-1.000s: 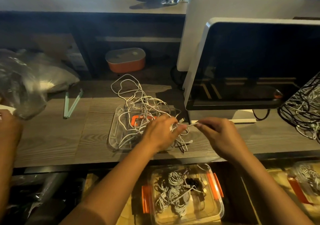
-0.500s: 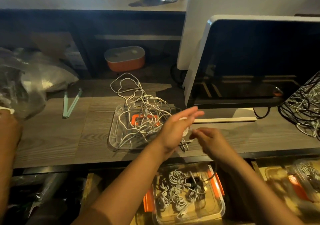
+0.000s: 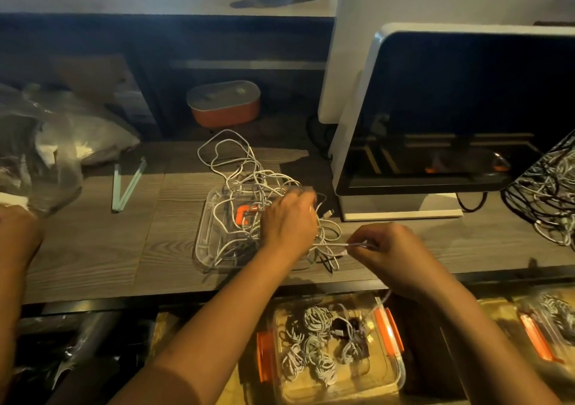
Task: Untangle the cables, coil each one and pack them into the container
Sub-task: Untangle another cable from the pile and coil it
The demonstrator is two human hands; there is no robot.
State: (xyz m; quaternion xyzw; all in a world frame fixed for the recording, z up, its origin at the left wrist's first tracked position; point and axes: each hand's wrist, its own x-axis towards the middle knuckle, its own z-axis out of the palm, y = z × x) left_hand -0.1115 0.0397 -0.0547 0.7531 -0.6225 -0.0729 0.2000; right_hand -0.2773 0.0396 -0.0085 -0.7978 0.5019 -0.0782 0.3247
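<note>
Wood-grain desk (image 3: 93,249) in front of a monitor (image 3: 466,109): two hands work one cable out of a tangle.
Left hand (image 3: 289,221) sits on the tangle of white cables (image 3: 249,174), fingers curled into the strands, pinning the pile on a clear tray (image 3: 203,236). Right hand (image 3: 389,249) pinches one cable end (image 3: 345,245) just beside the pile. The open container (image 3: 396,373) lies below the desk edge and holds several coiled cables (image 3: 314,345). Best bet for this step: hold the pile firmly and draw the pinched end out slowly and low. Feed it back through any loop that catches, since yanking would likely tighten knots or drag the pile off the tray. Coil it only once it is fully free.
</note>
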